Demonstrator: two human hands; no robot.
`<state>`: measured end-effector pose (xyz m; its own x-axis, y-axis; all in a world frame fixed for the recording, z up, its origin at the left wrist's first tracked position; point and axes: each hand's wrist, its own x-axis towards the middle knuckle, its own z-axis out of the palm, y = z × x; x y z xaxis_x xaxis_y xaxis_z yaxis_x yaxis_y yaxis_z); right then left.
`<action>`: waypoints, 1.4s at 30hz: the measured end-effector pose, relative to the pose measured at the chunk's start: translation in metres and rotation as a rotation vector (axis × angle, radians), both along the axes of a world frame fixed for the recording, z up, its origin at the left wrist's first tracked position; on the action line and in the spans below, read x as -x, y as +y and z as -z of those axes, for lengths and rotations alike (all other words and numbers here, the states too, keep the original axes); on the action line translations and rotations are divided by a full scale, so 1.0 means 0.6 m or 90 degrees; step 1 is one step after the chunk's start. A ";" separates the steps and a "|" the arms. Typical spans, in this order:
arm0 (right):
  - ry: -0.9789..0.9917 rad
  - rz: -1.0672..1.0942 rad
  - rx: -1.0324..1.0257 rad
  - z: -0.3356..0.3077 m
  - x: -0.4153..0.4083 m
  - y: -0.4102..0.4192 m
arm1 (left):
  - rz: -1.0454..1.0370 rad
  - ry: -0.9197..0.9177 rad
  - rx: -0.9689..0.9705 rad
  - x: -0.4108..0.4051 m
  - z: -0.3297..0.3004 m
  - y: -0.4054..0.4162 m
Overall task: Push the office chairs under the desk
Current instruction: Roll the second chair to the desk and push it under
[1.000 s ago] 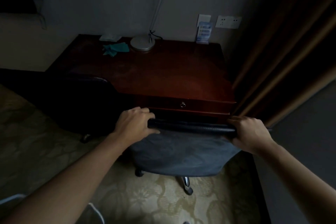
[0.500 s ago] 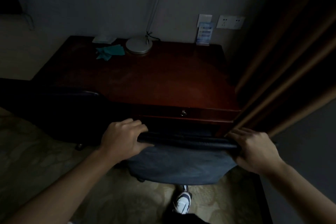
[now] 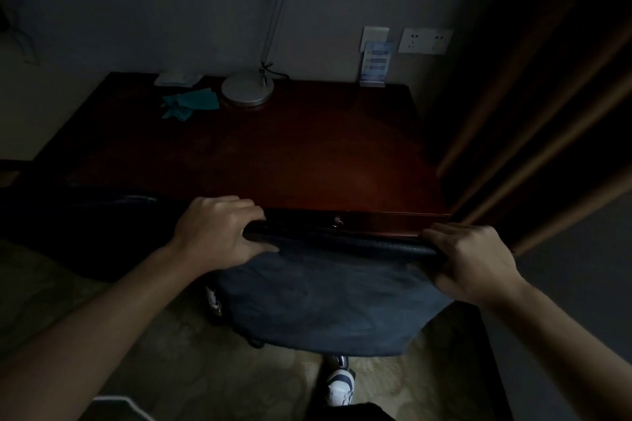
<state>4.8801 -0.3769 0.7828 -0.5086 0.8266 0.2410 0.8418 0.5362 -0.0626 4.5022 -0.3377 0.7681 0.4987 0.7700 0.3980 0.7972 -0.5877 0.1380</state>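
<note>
A dark office chair with a grey-blue mesh back (image 3: 328,301) stands right in front of the dark red wooden desk (image 3: 273,154). Its top rail touches or nearly touches the desk's front edge, just under the drawer knob. My left hand (image 3: 215,232) grips the left end of the top rail. My right hand (image 3: 475,263) grips the right end. The chair's seat is hidden behind the back. A second black chair (image 3: 78,229) sits to the left, pushed against the desk's left front.
On the desk's far side lie a lamp base (image 3: 247,91), a teal cloth (image 3: 191,103) and a small blue card stand (image 3: 374,62). Dark curtains (image 3: 533,113) hang close on the right. My foot in a white shoe (image 3: 339,386) is on the patterned carpet below the chair.
The chair has rolled forward towards the desk with both hands still on its top rail. I have stepped closer, and my shoe now shows under the chair.
</note>
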 end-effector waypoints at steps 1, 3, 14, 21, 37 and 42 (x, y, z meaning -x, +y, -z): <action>-0.002 0.007 0.000 -0.003 -0.001 0.002 | 0.004 0.003 -0.005 -0.003 -0.003 0.004; -0.008 0.010 -0.020 -0.010 -0.001 0.007 | -0.002 0.016 -0.016 -0.007 -0.007 0.010; -0.060 0.072 0.019 0.008 -0.011 0.032 | -0.092 0.030 -0.005 -0.035 0.021 -0.020; -0.076 0.101 0.026 0.010 -0.044 0.132 | -0.094 0.032 -0.026 -0.079 0.026 0.076; -0.078 0.119 0.010 0.029 -0.052 0.155 | -0.085 0.031 -0.055 -0.080 0.055 0.122; -0.067 0.124 0.006 0.033 -0.051 0.153 | -0.090 0.034 -0.051 -0.081 0.054 0.116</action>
<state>4.9106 -0.2848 0.7631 -0.3610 0.9137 0.1867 0.9316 0.3625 0.0271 4.5507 -0.2678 0.7359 0.4094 0.8010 0.4367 0.8779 -0.4763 0.0505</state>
